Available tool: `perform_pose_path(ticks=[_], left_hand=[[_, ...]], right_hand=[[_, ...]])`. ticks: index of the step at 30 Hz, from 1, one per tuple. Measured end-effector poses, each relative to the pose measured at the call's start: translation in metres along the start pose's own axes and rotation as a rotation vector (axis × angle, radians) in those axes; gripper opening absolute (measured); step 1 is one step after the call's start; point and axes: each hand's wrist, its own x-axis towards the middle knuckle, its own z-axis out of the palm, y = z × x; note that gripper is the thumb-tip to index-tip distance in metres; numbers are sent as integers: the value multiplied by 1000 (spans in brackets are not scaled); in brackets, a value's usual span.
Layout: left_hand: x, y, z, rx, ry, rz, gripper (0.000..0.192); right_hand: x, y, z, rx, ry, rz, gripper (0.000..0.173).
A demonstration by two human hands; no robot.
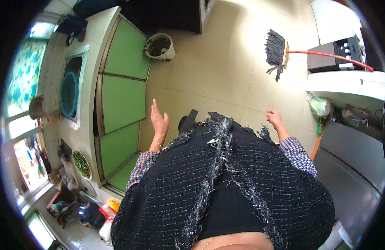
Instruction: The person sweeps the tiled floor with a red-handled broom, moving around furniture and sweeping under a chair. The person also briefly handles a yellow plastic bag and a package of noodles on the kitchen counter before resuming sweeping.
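My left hand (pixel 159 120) hangs beside the green cabinet doors (pixel 124 103), thumb apart from the straightened fingers and nothing in the palm. Over the pale tiled floor, on the other side of my body, is my right hand (pixel 274 118) with its fingers curled in. I see nothing held there. A mop (pixel 276 51) lies ahead, its dark grey strands spread on the floor. Its red handle (pixel 323 54) reaches right, past a dark appliance (pixel 323 59). Neither hand touches the mop.
A white bucket (pixel 167 53) with dark contents stands by the cabinets. On the left counter (pixel 83 128) are a sink with a blue-green basin (pixel 69 93) and a plate of green vegetables (pixel 82 164). A grey metal refrigerator-like cabinet (pixel 342 168) stands at right, near a bagged green item (pixel 319 104).
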Motion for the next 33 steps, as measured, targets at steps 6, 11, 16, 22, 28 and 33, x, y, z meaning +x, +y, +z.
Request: perform_pose_path(ticks=[6,11,16,22,28,33], left_hand=[[57,9,21,-64,-155,-184,77],[97,-53,40,153,-327,-560,82],[169,-90,65,-181,-533,-760,62],[351,27,136,-22,-720,-349,44],[490,287,219,-404,-758,-132,44],[589,455,294,-436,-806,-145,41]], right_hand=[[6,73,4,-196,75,250,20],[48,51,9,-117,-60,56,22],[98,-63,-36,-96,63,-59,23],[137,-188,-112,120,132,-144,29],[223,-217,-270,504,137,263,19],[384,-237,-474,511,251,418,16]])
